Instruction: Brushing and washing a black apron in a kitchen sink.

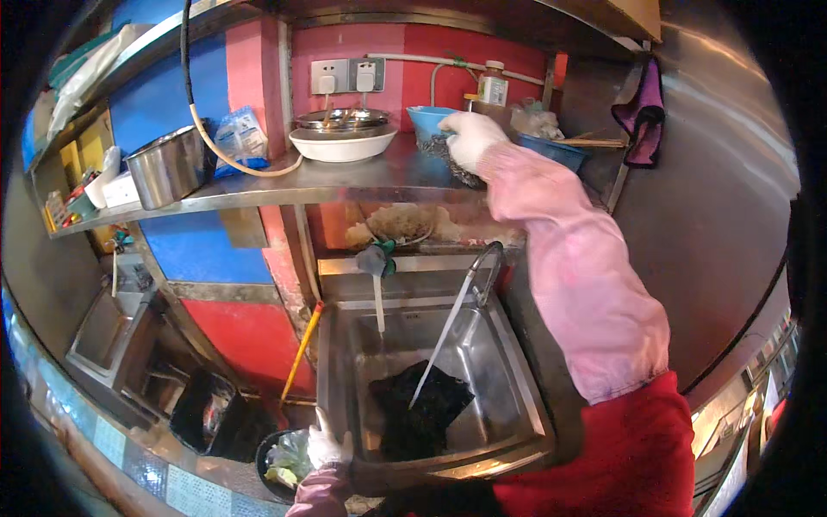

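Observation:
My right hand [475, 141], in a white glove, reaches up to the steel shelf with its fingers curled. It touches dark wire-like scouring material [465, 173] beside a light blue plastic bowl [426, 123]; whether it grips this is unclear. Low at the left edge of the steel sink [517, 394], my gloved left hand [328, 446] has its fingers apart and holds nothing visible. Beside it is a black bin [263, 455] with leafy scraps [289, 457]. Crumpled black material [420, 407] lies in the sink, below a curved tap [497, 255]; a pale straight line, water or tube, runs down to it.
The shelf [362, 194] bears a white bowl [342, 146] with a metal pan, a steel pot [169, 168] and a blue basket [555, 150]. A pale hose [226, 155] hangs before it. A yellow stick [302, 352] leans left of the sink, near another black bin [200, 413].

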The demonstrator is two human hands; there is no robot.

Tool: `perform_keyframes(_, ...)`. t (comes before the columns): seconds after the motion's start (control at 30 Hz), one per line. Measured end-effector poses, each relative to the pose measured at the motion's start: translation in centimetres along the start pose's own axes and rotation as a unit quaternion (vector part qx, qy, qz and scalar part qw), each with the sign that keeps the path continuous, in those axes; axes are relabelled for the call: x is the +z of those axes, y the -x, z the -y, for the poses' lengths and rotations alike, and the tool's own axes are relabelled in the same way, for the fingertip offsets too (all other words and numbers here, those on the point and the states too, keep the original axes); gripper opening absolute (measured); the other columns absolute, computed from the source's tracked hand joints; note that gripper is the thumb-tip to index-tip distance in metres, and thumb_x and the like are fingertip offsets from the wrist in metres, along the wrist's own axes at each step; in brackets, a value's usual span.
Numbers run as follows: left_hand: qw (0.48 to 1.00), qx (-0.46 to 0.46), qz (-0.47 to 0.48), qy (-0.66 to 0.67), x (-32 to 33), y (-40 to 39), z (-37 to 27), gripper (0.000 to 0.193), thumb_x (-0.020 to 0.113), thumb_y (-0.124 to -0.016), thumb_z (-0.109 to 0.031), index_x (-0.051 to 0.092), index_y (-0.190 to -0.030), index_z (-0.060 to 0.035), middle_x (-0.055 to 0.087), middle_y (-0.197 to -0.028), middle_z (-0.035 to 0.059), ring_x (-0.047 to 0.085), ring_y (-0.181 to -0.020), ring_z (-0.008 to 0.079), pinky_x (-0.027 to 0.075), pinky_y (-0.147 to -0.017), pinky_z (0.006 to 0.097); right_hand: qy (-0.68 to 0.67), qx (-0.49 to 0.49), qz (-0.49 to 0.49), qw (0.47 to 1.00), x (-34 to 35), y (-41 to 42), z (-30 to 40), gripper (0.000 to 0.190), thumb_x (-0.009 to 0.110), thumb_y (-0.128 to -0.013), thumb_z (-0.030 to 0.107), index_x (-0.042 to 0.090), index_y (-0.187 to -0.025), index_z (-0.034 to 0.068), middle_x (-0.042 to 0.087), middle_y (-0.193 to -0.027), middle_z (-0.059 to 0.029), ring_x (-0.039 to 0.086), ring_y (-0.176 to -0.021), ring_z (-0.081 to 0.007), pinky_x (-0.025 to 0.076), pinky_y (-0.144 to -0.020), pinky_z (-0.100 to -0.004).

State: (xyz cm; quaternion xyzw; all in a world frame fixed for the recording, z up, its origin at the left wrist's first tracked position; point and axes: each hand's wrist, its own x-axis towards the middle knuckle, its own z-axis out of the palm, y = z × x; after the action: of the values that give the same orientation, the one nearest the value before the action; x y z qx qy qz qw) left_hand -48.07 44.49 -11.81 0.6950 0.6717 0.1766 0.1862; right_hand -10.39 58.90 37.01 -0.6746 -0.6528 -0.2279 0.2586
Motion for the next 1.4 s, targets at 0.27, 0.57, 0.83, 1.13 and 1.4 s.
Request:
perform_keyframes(0.27, 1.0, -0.009, -0.013, 0.023, 0.3, 0.5, 0.4, 0.115, 0.077, -0.071, -0.048, 0.012, -0.161, -0.0152, 0.052, -0.121, 0.0364, 0.059, -0.105, 0.0482, 0.049, -0.091, 0.0522, 0.128, -0.073, 0.186, 0.972, 11.2, -8.8, -1.5, 0.036, 0.056, -0.092, 0.022, 0.065, -0.124, 0.009, 0.068, -0.119, -0.0184, 0.063, -0.112, -0.0376, 0.049, -0.097, -0.0461)
perform_keyframes(0.57, 1.0, 0.0, -0.004, 0.011, 0.3, -0.4, -0.2, 0.114, 0.077, -0.073, -0.049, 0.013, -0.16, -0.0135, 0.053, -0.123, 0.0357, 0.058, -0.11, 0.0482, 0.049, -0.093, 0.0519, -0.086, -0.201, 0.218, 0.951, 3.5, -2.4, 1.9, 0.041, 0.057, -0.089, 0.031, 0.066, -0.121, 0.007, 0.066, -0.122, -0.019, 0.058, -0.119, -0.0373, 0.042, -0.103, -0.0465)
perform_keyframes(0.83, 1.0, -0.021, 0.011, -0.008, -0.5, 0.0, -1.0, 0.111, 0.076, -0.075, -0.044, 0.012, -0.161, -0.0159, 0.053, -0.123, 0.031, 0.061, -0.107, 0.044, 0.051, -0.091, 0.0485, 0.02, -0.298, 0.343, 0.891, 11.4, 19.1, 7.4, 0.019, 0.065, -0.078, 0.017, 0.073, -0.093, 0.008, 0.069, -0.086, -0.014, 0.067, -0.083, -0.0355, 0.054, -0.072, -0.0469)
perform_keyframes(1.13, 0.998, -0.014, 0.005, -0.061, -0.5, 0.6, -1.4, 0.108, 0.075, -0.076, -0.045, 0.013, -0.16, -0.0148, 0.054, -0.119, 0.0276, 0.062, -0.105, 0.0398, 0.052, -0.088, 0.0478, -0.344, 0.189, 0.232, 0.89, 29.7, 30.4, -8.7, 0.027, 0.071, -0.084, 0.015, 0.074, -0.108, 0.003, 0.074, -0.106, -0.013, 0.069, -0.099, -0.0232, 0.052, -0.086, -0.0365)
perform_keyframes(1.4, 0.997, 0.019, -0.059, -0.041, 0.6, -0.6, 0.0, 0.108, 0.076, -0.074, -0.038, 0.016, -0.159, -0.0087, 0.056, -0.11, 0.0285, 0.062, -0.096, 0.0421, 0.052, -0.082, 0.0482, -0.648, 0.638, 0.191, 0.37, 40.6, 36.4, -13.1, 0.028, 0.049, -0.101, 0.025, 0.066, -0.114, 0.007, 0.072, -0.107, -0.0168, 0.069, -0.095, -0.0339, 0.055, -0.083, -0.0531)
